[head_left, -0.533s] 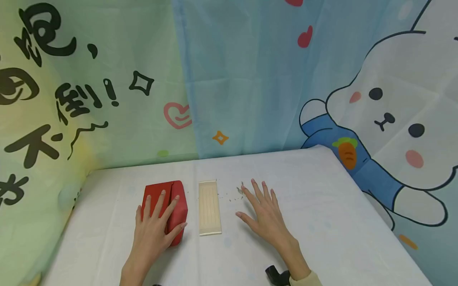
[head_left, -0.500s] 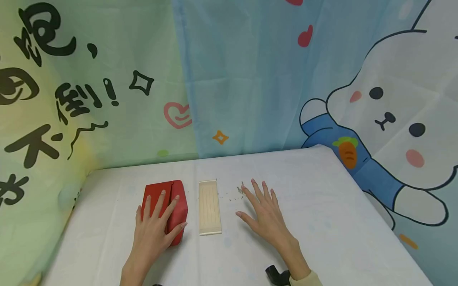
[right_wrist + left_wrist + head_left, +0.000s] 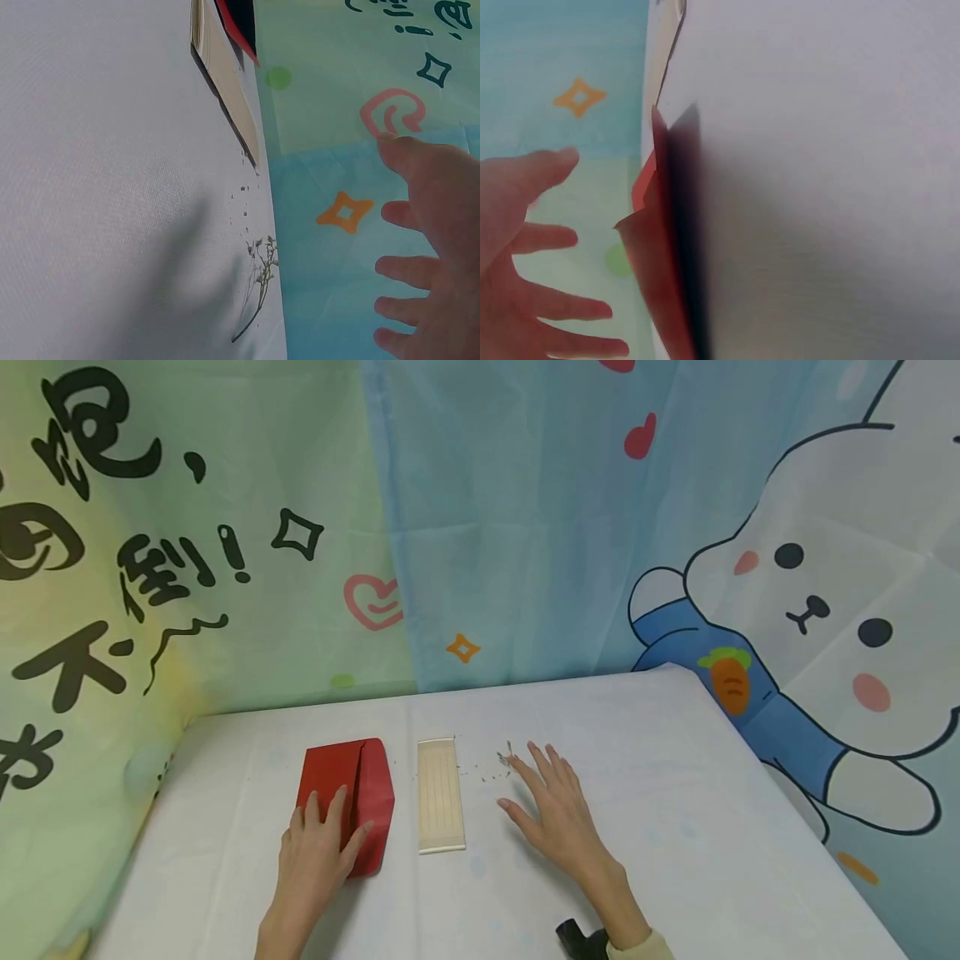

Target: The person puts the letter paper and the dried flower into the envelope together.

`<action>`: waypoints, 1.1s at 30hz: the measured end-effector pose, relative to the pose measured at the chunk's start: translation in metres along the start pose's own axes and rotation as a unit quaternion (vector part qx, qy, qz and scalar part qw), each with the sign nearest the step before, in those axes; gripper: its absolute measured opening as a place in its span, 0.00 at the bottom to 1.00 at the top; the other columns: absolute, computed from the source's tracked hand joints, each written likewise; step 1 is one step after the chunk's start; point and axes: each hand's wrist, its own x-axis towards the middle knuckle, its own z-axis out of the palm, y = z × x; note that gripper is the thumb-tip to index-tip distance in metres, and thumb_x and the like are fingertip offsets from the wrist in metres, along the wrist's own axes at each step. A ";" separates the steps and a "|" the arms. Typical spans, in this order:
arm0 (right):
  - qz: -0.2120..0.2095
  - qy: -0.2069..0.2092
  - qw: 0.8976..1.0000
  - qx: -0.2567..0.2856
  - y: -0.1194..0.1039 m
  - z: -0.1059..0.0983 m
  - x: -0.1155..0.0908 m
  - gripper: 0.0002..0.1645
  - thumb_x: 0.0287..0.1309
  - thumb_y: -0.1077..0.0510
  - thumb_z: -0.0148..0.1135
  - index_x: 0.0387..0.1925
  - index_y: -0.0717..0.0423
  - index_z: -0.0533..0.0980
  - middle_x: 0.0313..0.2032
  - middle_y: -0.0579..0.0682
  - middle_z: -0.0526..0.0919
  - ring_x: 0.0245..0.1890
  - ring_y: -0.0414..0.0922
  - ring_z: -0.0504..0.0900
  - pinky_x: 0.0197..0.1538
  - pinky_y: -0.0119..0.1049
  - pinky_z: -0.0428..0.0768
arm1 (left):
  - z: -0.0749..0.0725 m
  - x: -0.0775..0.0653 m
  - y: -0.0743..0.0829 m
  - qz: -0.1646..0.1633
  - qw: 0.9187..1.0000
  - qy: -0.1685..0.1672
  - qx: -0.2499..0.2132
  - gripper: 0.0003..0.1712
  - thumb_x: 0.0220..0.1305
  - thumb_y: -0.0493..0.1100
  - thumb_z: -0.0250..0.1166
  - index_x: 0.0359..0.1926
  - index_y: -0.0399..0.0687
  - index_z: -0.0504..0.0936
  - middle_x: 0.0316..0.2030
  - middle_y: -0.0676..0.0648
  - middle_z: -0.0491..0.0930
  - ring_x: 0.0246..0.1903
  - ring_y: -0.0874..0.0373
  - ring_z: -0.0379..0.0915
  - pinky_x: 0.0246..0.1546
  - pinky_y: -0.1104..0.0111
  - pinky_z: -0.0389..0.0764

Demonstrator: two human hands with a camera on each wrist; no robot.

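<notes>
A red paper envelope (image 3: 327, 772) with a folded flap lies left of the middle of the white table. Over its near left part is my left hand (image 3: 311, 852), fingers spread and slightly bent. In the left wrist view that hand (image 3: 525, 247) appears beside and above the envelope (image 3: 654, 262), gripping nothing. My right hand (image 3: 558, 814) hovers over the table with its fingers extended. Just beyond its index fingertip is a thin dried flower sprig (image 3: 504, 760). The right wrist view shows this sprig (image 3: 262, 279) on the cloth, apart from the hand (image 3: 435, 225).
Between the hands lies a cream slatted rectangular panel (image 3: 440, 795), lengthwise away from me. Small dark crumbs (image 3: 244, 189) are scattered between it and the sprig. A printed curtain (image 3: 510, 527) hangs behind the table. A black device (image 3: 577, 937) is at my right wrist.
My left hand has drawn back toward me along the envelope, uncovering more of its upper part. My right hand has barely moved, its fingers a little closer together. The envelope and panel stay in place.
</notes>
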 end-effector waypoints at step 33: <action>-0.026 0.036 0.999 0.019 -0.006 0.004 0.000 0.31 0.57 0.54 0.76 0.60 0.60 0.79 0.63 0.65 0.78 0.64 0.66 0.76 0.63 0.66 0.74 | 0.010 -0.001 0.003 -0.120 0.988 -0.096 0.005 0.32 0.66 0.45 0.68 0.67 0.38 0.73 0.59 0.23 0.70 0.50 0.22 0.69 0.39 0.35 0.81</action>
